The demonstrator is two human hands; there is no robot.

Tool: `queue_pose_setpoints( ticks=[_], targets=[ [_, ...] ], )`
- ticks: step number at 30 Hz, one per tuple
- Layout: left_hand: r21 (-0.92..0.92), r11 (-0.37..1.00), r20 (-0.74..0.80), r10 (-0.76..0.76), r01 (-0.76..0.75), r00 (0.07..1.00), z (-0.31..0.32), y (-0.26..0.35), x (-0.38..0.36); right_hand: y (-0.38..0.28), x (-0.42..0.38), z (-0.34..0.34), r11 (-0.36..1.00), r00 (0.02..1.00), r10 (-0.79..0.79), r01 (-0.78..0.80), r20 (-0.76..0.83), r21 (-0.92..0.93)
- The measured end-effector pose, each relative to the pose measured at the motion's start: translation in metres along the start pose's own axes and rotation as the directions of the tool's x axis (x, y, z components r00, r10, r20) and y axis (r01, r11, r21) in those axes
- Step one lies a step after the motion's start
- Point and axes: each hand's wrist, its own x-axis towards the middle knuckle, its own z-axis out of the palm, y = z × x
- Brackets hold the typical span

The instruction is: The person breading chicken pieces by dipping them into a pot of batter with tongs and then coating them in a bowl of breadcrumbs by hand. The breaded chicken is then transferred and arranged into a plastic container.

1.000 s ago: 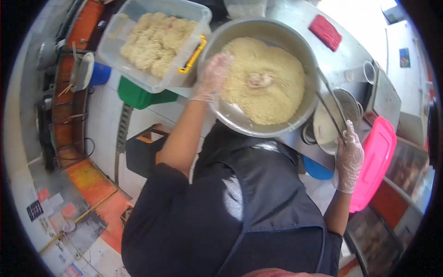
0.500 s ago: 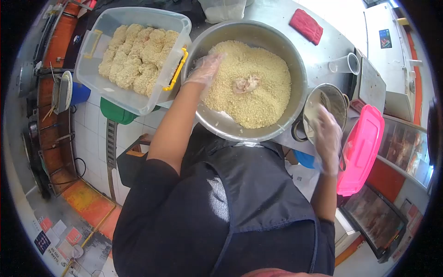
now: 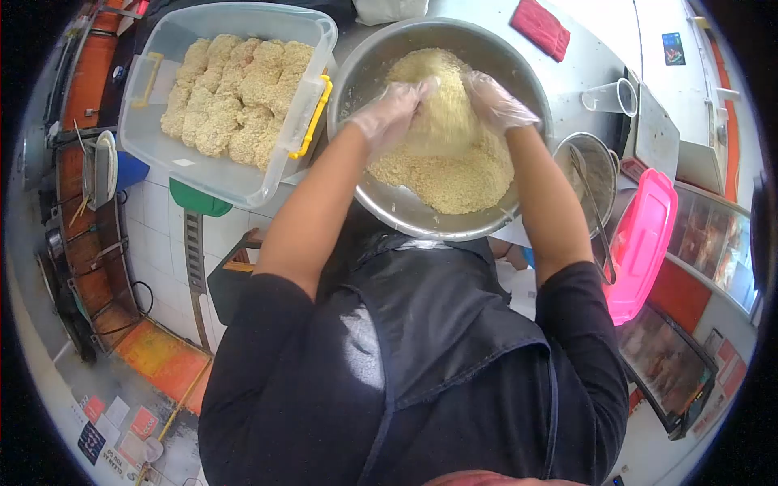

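A large metal bowl [image 3: 375, 201] holds pale yellow crumbs [image 3: 454, 182]. My left hand [image 3: 393, 113], in a clear plastic glove, is inside the bowl at the left of the crumbs, its fingers partly smeared by motion. Opposite it, my right hand [image 3: 496, 101], also gloved, is over the right side with its fingers curved inward. Between the two hands the crumbs are blurred, as if falling or tossed. The pale piece of meat is not visible, and what either hand holds cannot be made out.
Left of the bowl, a clear tub [image 3: 251, 190] with yellow handles holds several crumb-coated pieces [image 3: 215, 121]. To the right are a metal pot [image 3: 587, 154] with tongs, a pink lid [image 3: 646, 247], a clear cup [image 3: 608, 97] and a red cloth [image 3: 540, 28].
My right hand has moved from beside the pot into the bowl. My left hand has shifted slightly right. Crumbs now blur over where the meat lay.
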Motion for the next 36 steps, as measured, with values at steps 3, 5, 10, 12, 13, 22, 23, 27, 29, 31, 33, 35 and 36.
queue_pose_setpoints(
  ticks=[3, 5, 10, 12, 13, 22, 23, 27, 29, 31, 33, 35, 36],
  targets=[
    [0.423, 0.885, -0.010, 0.219, -0.194, 0.976, -0.031, -0.035, -0.002, -0.001, -0.019, -0.022, 0.989, 0.989, -0.146, 0.146, -0.005, -0.030],
    [0.563, 0.762, 0.017, 0.376, -0.319, 0.927, -0.040, -0.042, -0.026, 0.001, -0.007, -0.023, 0.945, 0.951, -0.287, 0.263, -0.111, -0.193],
    [0.786, 0.366, 0.169, 0.648, -0.498, 0.743, -0.052, -0.058, -0.049, -0.059, -0.017, 0.017, 0.793, 0.736, -0.014, 0.421, 0.677, -0.441],
    [0.819, 0.238, 0.243, 0.680, -0.522, 0.692, -0.052, -0.067, -0.057, 0.013, 0.004, 0.077, 0.834, 0.648, -0.275, 0.529, 0.710, -0.160],
    [0.837, 0.188, 0.246, 0.709, -0.514, 0.660, -0.050, -0.066, -0.060, 0.009, 0.000, 0.076, 0.834, 0.654, -0.274, 0.526, 0.705, -0.164],
    [0.866, 0.148, 0.217, 0.749, -0.477, 0.626, -0.042, -0.069, -0.062, 0.030, -0.009, 0.066, 0.980, 0.801, 0.194, -0.190, 0.566, -0.066],
    [0.861, 0.164, 0.215, 0.740, -0.481, 0.638, -0.040, -0.069, -0.065, 0.052, 0.008, 0.071, 0.977, 0.729, -0.094, 0.197, 0.678, -0.076],
    [0.855, 0.177, 0.218, 0.730, -0.488, 0.647, -0.047, -0.078, -0.058, -0.004, -0.001, 0.033, 0.362, 0.765, -0.279, 0.644, 0.580, -0.674],
    [0.835, 0.081, 0.231, 0.846, -0.543, 0.481, -0.047, -0.087, -0.054, 0.033, 0.039, 0.036, 0.431, 0.819, -0.332, 0.573, 0.468, -0.697],
    [0.826, 0.104, 0.210, 0.856, -0.555, 0.472, -0.045, -0.085, -0.056, -0.005, 0.029, 0.038, 0.372, 0.782, -0.112, 0.606, 0.614, -0.703],
    [0.815, 0.115, 0.200, 0.864, -0.568, 0.463, -0.045, -0.083, -0.058, -0.030, -0.013, 0.044, 0.478, 0.742, 0.011, 0.585, 0.670, -0.655],
    [0.822, 0.129, 0.224, 0.822, -0.554, 0.524, -0.045, -0.082, -0.057, -0.031, -0.025, 0.049, 0.577, 0.683, 0.130, 0.537, 0.718, -0.616],
    [0.821, 0.132, 0.221, 0.823, -0.555, 0.523, -0.044, -0.081, -0.057, -0.026, -0.025, 0.051, 0.641, 0.687, 0.094, 0.511, 0.720, -0.572]
  ],
)
